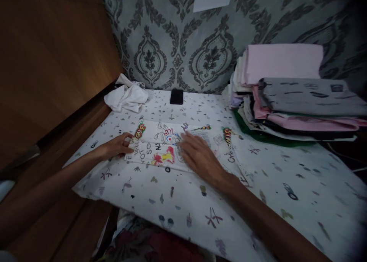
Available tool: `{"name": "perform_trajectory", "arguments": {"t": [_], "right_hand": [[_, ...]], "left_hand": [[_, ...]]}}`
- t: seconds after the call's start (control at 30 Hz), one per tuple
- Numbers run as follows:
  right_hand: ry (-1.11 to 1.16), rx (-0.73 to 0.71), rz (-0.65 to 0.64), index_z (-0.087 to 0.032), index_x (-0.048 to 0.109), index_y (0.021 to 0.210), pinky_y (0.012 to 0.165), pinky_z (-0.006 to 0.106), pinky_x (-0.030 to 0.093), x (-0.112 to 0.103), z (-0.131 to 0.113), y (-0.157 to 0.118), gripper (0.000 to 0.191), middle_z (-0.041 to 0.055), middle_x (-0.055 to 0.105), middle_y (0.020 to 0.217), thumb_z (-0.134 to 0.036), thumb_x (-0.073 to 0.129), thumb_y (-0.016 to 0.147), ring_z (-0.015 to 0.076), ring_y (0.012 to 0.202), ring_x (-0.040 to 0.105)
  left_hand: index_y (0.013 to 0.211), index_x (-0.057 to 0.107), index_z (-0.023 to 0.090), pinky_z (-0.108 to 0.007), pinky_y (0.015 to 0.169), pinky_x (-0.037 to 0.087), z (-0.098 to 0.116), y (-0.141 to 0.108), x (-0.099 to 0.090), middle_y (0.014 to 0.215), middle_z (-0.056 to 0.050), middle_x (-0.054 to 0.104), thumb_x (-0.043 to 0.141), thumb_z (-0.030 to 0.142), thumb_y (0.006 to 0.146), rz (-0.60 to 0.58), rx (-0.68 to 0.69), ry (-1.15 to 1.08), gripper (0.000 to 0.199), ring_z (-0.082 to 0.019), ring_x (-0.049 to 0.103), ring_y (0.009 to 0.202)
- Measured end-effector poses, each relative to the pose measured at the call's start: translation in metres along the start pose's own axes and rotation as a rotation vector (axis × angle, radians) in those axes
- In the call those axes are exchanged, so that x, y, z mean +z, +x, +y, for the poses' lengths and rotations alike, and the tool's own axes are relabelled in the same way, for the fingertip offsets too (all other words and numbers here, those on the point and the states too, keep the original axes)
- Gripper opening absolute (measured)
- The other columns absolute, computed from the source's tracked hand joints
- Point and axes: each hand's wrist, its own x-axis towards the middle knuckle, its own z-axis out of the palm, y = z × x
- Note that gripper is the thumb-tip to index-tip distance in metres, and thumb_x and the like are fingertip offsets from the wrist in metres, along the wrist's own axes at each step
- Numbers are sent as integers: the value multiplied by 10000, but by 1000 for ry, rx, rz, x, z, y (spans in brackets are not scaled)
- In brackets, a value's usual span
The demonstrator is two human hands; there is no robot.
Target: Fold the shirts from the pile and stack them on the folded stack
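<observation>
A white printed garment [149, 160] lies folded into a long strip on the patterned sheet, with black lettering and colourful drawings on it; its exact kind is hard to tell. At its left end my left hand [117, 146] grips the edge between thumb and fingers. My right hand [200, 157] rests palm down over the middle of the strip, its fingers stretched out and slightly blurred. Part of the print is hidden beneath that hand. The garment's right end spreads out loosely past my right wrist.
A tall stack of folded clothes [286, 65] stands at the back right. A black phone [176, 96] lies near the wall, and a crumpled white cloth [126, 97] sits at the back left. Brown wooden furniture [57, 55] borders the left side of the sheet-covered surface [183, 197].
</observation>
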Motion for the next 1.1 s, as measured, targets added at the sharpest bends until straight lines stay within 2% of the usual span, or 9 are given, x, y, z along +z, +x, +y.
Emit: {"name": "perform_trajectory", "arguments": {"t": [0.13, 0.33, 0.47, 0.6, 0.7, 0.77, 0.83, 0.93, 1.1], "right_hand": [[88, -193, -120, -173, 582, 1363, 1196, 488, 349, 12, -38, 7, 393, 108, 486, 1540, -308, 377, 1055, 239, 1478, 363], [103, -188, -148, -184, 532, 1409, 1209, 517, 328, 21, -48, 2, 401, 112, 495, 1531, -317, 426, 1046, 267, 1489, 342], [117, -181, -151, -209, 531, 1400, 1207, 508, 333, 16, -47, 1, 389, 103, 497, 1530, -328, 449, 1039, 254, 1495, 330], [108, -161, -127, -188, 567, 1374, 1215, 517, 314, 15, -50, 7, 384, 117, 521, 1510, -316, 399, 1053, 249, 1474, 373], [70, -107, -100, -139, 547, 1413, 1230, 551, 270, 19, -49, 11, 433, 152, 507, 1514, -321, 393, 1051, 270, 1470, 378], [57, -85, -115, -123, 517, 1445, 1236, 557, 256, 21, -48, 11, 479, 160, 500, 1518, -363, 419, 1042, 276, 1477, 365], [49, -75, -136, -121, 488, 1469, 1243, 547, 250, 23, -47, 9, 516, 155, 484, 1530, -400, 417, 1041, 268, 1485, 349], [45, -63, -154, -139, 477, 1478, 1246, 533, 254, 22, -48, 6, 533, 147, 442, 1560, -437, 408, 1041, 267, 1499, 320], [124, -21, -189, -161, 494, 1466, 1252, 523, 233, 7, -48, 4, 515, 145, 420, 1575, -443, 378, 1051, 259, 1504, 310]], "left_hand": [[1180, 425, 227, -210, 441, 268, 0, -2, -2, 647, 113, 467, 748, 337, 628, 2, -14, 36, 649, -79, 398, 478], [1194, 428, 221, -234, 467, 321, -3, -2, -5, 617, 93, 521, 682, 391, 711, 27, 23, 243, 571, -127, 473, 489], [1257, 478, 229, -316, 656, 476, 2, -8, -3, 815, -7, 669, 606, 381, 829, 300, 93, 745, 471, -228, 654, 757], [1343, 470, 189, -427, 969, 491, 8, -3, 26, 1270, -142, 643, 473, 325, 955, 441, 447, 971, 412, -287, 608, 1181], [1470, 365, 182, -412, 1137, 392, 6, 15, 57, 1524, -158, 480, 382, 325, 1020, 334, 734, 918, 472, -241, 432, 1424], [1532, 294, 210, -400, 1198, 315, 0, 31, 70, 1612, -131, 374, 341, 400, 1045, 231, 795, 934, 525, -214, 313, 1505], [1563, 265, 216, -418, 1233, 243, -8, 46, 72, 1643, -123, 315, 322, 485, 1044, 168, 770, 990, 587, -224, 248, 1533], [1568, 288, 165, -474, 1250, 160, -16, 62, 55, 1643, -162, 293, 317, 559, 1026, 223, 695, 1049, 671, -266, 216, 1542], [1584, 279, 148, -508, 1234, 180, -13, 71, 21, 1668, -155, 211, 283, 568, 1014, 276, 437, 1012, 708, -291, 176, 1550]]}}
